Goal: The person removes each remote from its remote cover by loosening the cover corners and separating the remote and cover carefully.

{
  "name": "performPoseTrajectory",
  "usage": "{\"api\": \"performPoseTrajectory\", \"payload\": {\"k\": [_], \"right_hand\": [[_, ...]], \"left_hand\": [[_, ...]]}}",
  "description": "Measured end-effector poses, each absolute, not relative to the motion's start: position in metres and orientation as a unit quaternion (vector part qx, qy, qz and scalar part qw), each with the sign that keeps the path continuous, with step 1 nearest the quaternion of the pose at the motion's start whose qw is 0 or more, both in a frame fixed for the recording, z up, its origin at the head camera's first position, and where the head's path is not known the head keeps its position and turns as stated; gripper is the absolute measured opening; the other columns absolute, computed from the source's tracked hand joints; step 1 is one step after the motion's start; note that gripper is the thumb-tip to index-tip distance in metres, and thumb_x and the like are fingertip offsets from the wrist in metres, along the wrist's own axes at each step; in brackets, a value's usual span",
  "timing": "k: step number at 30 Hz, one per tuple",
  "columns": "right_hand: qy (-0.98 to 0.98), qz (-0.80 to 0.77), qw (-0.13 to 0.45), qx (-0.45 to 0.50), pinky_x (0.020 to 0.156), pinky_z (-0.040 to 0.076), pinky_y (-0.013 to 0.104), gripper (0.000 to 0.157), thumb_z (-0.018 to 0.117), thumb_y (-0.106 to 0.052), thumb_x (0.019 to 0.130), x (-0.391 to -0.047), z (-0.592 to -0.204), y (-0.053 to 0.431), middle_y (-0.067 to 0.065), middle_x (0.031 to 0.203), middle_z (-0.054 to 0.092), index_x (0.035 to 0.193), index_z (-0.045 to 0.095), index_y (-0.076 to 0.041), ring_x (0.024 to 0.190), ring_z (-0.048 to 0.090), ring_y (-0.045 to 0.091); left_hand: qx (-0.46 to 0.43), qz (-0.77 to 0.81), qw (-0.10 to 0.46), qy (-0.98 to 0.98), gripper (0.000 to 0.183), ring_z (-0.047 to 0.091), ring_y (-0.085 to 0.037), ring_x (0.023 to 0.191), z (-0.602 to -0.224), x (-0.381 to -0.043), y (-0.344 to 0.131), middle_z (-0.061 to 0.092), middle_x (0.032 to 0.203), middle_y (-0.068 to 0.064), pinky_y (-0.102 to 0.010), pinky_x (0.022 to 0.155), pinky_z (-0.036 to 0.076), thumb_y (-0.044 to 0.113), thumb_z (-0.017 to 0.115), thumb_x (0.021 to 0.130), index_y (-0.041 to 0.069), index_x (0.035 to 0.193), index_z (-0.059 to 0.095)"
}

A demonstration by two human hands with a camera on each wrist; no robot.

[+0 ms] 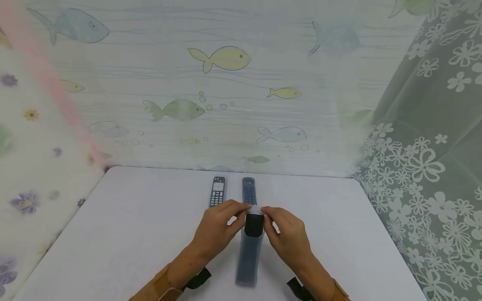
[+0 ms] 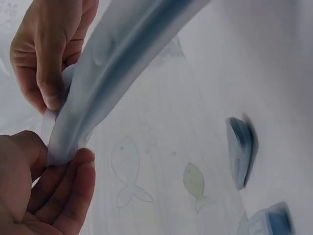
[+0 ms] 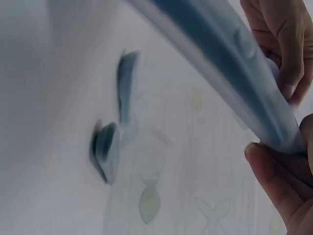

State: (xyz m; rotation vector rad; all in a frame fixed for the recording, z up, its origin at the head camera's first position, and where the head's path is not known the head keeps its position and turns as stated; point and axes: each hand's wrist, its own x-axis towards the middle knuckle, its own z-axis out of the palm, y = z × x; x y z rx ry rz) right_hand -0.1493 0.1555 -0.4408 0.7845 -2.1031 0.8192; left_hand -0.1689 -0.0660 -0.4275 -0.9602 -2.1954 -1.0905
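Observation:
A remote control in a translucent bluish plastic sleeve (image 1: 248, 259) slants up off the table, its glossy black end (image 1: 254, 225) uppermost. At that end, my left hand (image 1: 218, 221) pinches the left edge of the sleeve's clear flap between thumb and fingers. Opposite it, my right hand (image 1: 288, 234) pinches the right edge of the same flap. From the left wrist view, the sleeve (image 2: 112, 63) runs between both hands, its end held by the fingertips. The buttons of this remote do not show.
Two other remotes lie farther back on the white table (image 1: 132, 234): a dark remote with pale buttons (image 1: 217, 192) on the left and a bluish remote (image 1: 249, 190) directly beyond my hands. A fish-patterned curtain (image 1: 226, 96) hangs behind the table.

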Motion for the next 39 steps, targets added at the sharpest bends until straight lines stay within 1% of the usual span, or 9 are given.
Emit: {"api": "performPoseTrajectory", "payload": {"k": [3, 7, 11, 16, 23, 29, 32, 36, 39], "right_hand": [[-0.812, 0.331, 0.379, 0.297, 0.075, 0.058, 0.019, 0.019, 0.067, 0.007, 0.095, -0.152, -0.438, 0.153, 0.009, 0.107, 0.074, 0.111, 0.075, 0.000, 0.085, 0.073, 0.019], [-0.802, 0.366, 0.382, 0.278, 0.077, 0.055, 0.016, 0.028, 0.073, 0.015, 0.089, -0.153, -0.436, 0.152, 0.006, 0.109, 0.072, 0.110, 0.077, -0.003, 0.088, 0.071, 0.018], [-0.784, 0.411, 0.380, 0.268, 0.077, 0.054, 0.015, 0.032, 0.072, 0.018, 0.089, -0.150, -0.433, 0.151, 0.004, 0.108, 0.073, 0.110, 0.078, -0.005, 0.087, 0.070, 0.016], [-0.765, 0.468, 0.361, 0.258, 0.088, 0.056, 0.018, 0.029, 0.071, 0.016, 0.092, -0.148, -0.428, 0.152, 0.004, 0.106, 0.076, 0.110, 0.078, -0.006, 0.094, 0.074, 0.017], [-0.737, 0.595, 0.244, 0.208, 0.089, 0.059, 0.022, 0.018, 0.065, 0.011, 0.099, -0.145, -0.427, 0.155, 0.016, 0.104, 0.076, 0.109, 0.076, 0.001, 0.098, 0.073, 0.012], [-0.704, 0.687, 0.132, 0.122, 0.091, 0.058, 0.025, 0.013, 0.065, 0.000, 0.103, -0.147, -0.426, 0.159, 0.010, 0.107, 0.074, 0.115, 0.069, 0.005, 0.099, 0.071, 0.014], [-0.659, 0.741, 0.073, 0.104, 0.091, 0.058, 0.025, 0.015, 0.063, -0.001, 0.105, -0.151, -0.429, 0.162, 0.004, 0.103, 0.071, 0.117, 0.060, 0.008, 0.096, 0.067, 0.013], [-0.605, 0.785, -0.007, 0.135, 0.089, 0.055, 0.024, 0.011, 0.058, 0.001, 0.107, -0.157, -0.435, 0.169, -0.001, 0.102, 0.069, 0.117, 0.059, -0.003, 0.095, 0.062, 0.011], [-0.587, 0.789, -0.049, 0.175, 0.088, 0.053, 0.024, 0.024, 0.056, 0.008, 0.103, -0.159, -0.437, 0.175, 0.001, 0.105, 0.066, 0.119, 0.059, -0.011, 0.098, 0.059, 0.012]], "left_hand": [[-0.346, -0.409, 0.248, -0.807, 0.020, 0.071, -0.010, 0.101, -0.426, -0.171, -0.065, 0.073, 0.115, 0.001, -0.024, 0.082, 0.059, -0.001, 0.075, 0.096, 0.011, 0.112, 0.078], [-0.336, -0.425, 0.222, -0.811, 0.016, 0.071, -0.015, 0.116, -0.426, -0.173, -0.066, 0.072, 0.124, 0.002, -0.031, 0.092, 0.060, 0.006, 0.073, 0.101, 0.013, 0.115, 0.076], [-0.334, -0.457, 0.201, -0.799, 0.017, 0.072, -0.012, 0.112, -0.423, -0.172, -0.067, 0.076, 0.121, 0.005, -0.030, 0.090, 0.060, 0.008, 0.068, 0.104, 0.014, 0.118, 0.075], [-0.332, -0.514, 0.196, -0.766, 0.016, 0.075, -0.012, 0.106, -0.421, -0.172, -0.066, 0.077, 0.115, 0.004, -0.030, 0.090, 0.061, 0.007, 0.066, 0.104, 0.014, 0.117, 0.075], [-0.277, -0.615, 0.102, -0.731, 0.014, 0.074, -0.016, 0.102, -0.422, -0.171, -0.066, 0.078, 0.112, 0.000, -0.030, 0.089, 0.060, 0.012, 0.065, 0.106, 0.012, 0.114, 0.077], [-0.235, -0.666, -0.016, -0.708, 0.018, 0.070, -0.017, 0.107, -0.424, -0.175, -0.067, 0.075, 0.117, -0.010, -0.029, 0.095, 0.058, 0.013, 0.061, 0.109, 0.003, 0.119, 0.072], [-0.205, -0.705, -0.077, -0.674, 0.019, 0.070, -0.017, 0.107, -0.425, -0.178, -0.067, 0.074, 0.116, -0.013, -0.031, 0.098, 0.057, 0.012, 0.060, 0.109, 0.000, 0.123, 0.062], [-0.163, -0.756, -0.133, -0.619, 0.015, 0.070, -0.016, 0.100, -0.429, -0.182, -0.067, 0.074, 0.106, -0.009, -0.033, 0.098, 0.058, 0.009, 0.059, 0.110, 0.005, 0.121, 0.049], [-0.135, -0.786, -0.176, -0.577, 0.013, 0.067, -0.017, 0.096, -0.433, -0.183, -0.066, 0.070, 0.101, -0.003, -0.032, 0.094, 0.058, 0.008, 0.060, 0.109, 0.010, 0.118, 0.050]]}}
